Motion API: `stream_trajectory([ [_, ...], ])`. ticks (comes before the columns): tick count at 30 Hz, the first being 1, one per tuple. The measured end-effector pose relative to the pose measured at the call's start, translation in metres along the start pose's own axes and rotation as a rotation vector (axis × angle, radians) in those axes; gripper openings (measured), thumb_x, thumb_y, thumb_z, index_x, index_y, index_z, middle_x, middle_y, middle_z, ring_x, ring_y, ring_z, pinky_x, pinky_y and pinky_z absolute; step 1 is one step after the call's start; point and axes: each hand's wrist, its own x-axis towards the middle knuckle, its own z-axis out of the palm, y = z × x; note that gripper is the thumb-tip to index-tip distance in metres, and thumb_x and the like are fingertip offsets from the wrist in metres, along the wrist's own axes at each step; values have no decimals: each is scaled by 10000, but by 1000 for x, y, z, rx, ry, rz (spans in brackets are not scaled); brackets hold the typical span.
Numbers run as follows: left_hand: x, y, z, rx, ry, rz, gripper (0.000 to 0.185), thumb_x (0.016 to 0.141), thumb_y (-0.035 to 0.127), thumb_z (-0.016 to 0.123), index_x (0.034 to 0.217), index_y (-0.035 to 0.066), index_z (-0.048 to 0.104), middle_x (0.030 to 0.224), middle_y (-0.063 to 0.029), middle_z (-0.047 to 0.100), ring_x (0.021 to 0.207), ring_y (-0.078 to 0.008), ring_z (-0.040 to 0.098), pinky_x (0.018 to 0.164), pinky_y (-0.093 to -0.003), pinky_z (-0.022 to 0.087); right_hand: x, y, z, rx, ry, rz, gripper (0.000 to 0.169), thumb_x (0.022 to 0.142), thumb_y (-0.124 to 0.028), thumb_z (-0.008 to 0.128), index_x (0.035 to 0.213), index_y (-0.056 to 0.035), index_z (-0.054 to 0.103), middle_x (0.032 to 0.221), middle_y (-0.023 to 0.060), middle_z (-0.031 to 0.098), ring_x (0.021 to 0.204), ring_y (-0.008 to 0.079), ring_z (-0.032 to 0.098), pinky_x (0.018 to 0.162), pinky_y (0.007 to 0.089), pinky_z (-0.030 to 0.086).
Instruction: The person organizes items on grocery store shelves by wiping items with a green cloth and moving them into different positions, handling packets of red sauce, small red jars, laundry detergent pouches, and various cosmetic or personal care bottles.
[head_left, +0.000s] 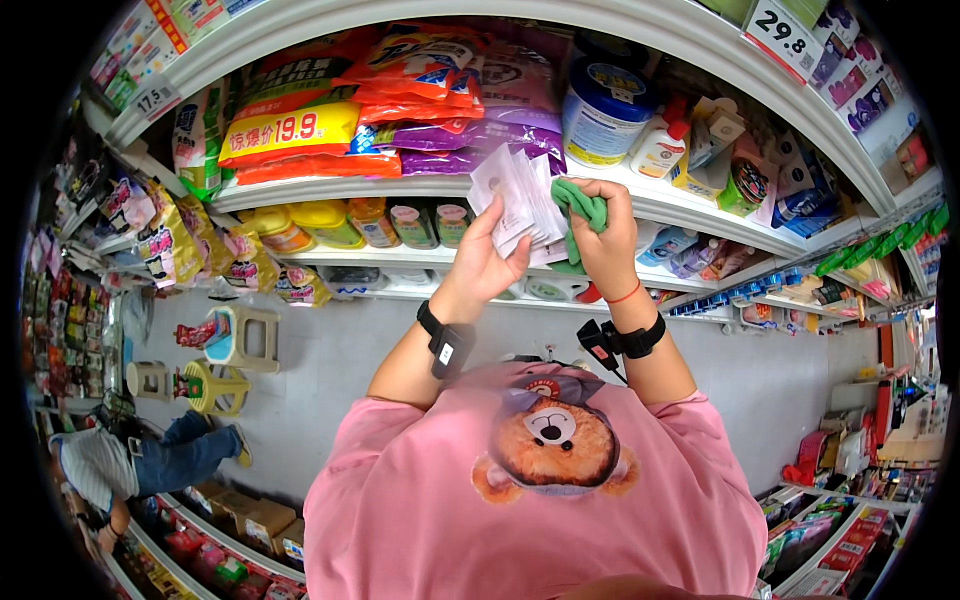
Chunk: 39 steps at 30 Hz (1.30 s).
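My left hand (491, 251) grips a fanned stack of thin white packets (517, 196) from below, its thumb lying over their front. Bunched in my right hand (606, 225) is a green cloth (576, 206), close against the right side of the packets. Both hands are in front of a white store shelf. Behind them lie purple plastic bags (480, 142) and orange-red bags (420, 71) of goods. A blue tub (609, 109) and a white bottle with a red cap (661, 146) stand just behind my right hand.
A lower shelf (420, 259) holds several bottles and yellow containers (326, 221). Gold packages (169, 236) hang at the left. Plastic stools (259, 339) stand on the floor at left, near another person (97, 461) bent by a low shelf. More stocked shelves line the right side.
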Motion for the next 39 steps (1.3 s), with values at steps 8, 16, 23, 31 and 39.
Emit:
stream_trajectory([
  [8, 0, 4, 2, -83, 19, 116, 358, 972, 358, 482, 1273, 169, 524, 1223, -23, 595, 1097, -171, 588, 758, -257, 580, 5, -2, -6, -104, -408, 2, 543, 740, -10, 623, 1273, -93, 558, 1416, 232, 387, 1311, 366, 381, 1076, 412, 315],
  [16, 4, 14, 2, -131, -64, 65, 351, 965, 366, 491, 1238, 167, 583, 1251, -25, 598, 1124, -172, 580, 771, -287, 582, -8, 13, -30, -214, -417, 18, 318, 667, 23, 552, 958, -41, 662, 1230, 153, 568, 1168, 325, 518, 988, 363, 404],
  [23, 8, 13, 5, -43, -42, 0, 366, 964, 385, 492, 1255, 174, 557, 1235, -32, 599, 1064, -179, 607, 737, -286, 580, -3, 12, -34, 266, -211, 467, 315, 875, -153, 602, 1156, -13, 611, 1172, 121, 602, 1118, 220, 543, 962, 328, 405],
  [31, 7, 11, 8, 139, 14, 68, 405, 962, 377, 508, 1288, 139, 487, 1210, -38, 589, 1072, -176, 578, 667, -249, 517, -5, -4, -18, 97, -453, 289, 572, 835, -137, 689, 1329, 32, 454, 1235, 94, 556, 1139, 165, 500, 993, 306, 383],
  [39, 2, 2, 22, 566, 278, 128, 318, 944, 334, 567, 1206, 155, 546, 1081, 29, 632, 924, -92, 609, 645, -224, 464, 6, -1, -32, 463, -278, 610, 427, 940, -220, 583, 1289, 14, 511, 1178, 53, 593, 1069, 125, 521, 950, 283, 404],
])
